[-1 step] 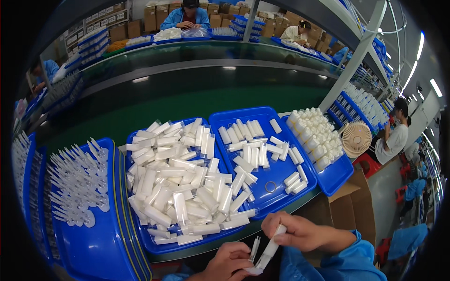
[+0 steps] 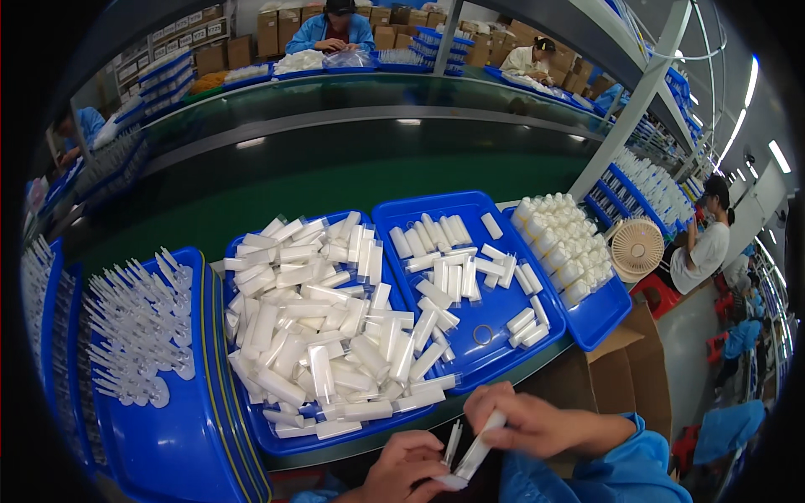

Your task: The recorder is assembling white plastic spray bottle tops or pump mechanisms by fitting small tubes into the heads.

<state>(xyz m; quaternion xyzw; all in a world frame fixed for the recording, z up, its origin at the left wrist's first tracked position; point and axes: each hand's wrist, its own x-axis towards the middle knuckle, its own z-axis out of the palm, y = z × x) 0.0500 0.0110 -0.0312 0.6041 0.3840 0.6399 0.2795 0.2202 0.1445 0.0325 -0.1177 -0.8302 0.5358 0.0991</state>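
Observation:
Low in the view, my left hand [image 2: 407, 469] is closed around the base of a white pronged plastic piece [image 2: 454, 443], whose thin prongs point upward. My right hand [image 2: 527, 421] pinches the upper part of a white wrapped tube [image 2: 475, 459], held at a slant. The tube's lower end meets the base at my left fingertips; whether the two are joined I cannot tell. Just beyond my hands, a blue tray [image 2: 281, 443] holds a heap of white tubes in clear wrapping [image 2: 323, 369]. A second blue tray [image 2: 461, 339] has several more tubes and a thin ring [image 2: 482, 334].
Stacked blue trays [image 2: 168, 444] at left carry upright pronged pieces [image 2: 142, 318]. White bundled tubes [image 2: 566, 247] fill a tray at right, near a beige fan [image 2: 637, 250] and an open cardboard box [image 2: 629, 369]. A green conveyor [image 2: 335, 172] runs behind; people work around.
My right hand has shifted slightly left and turned a little around the tube. My left hand keeps its hold almost in place.

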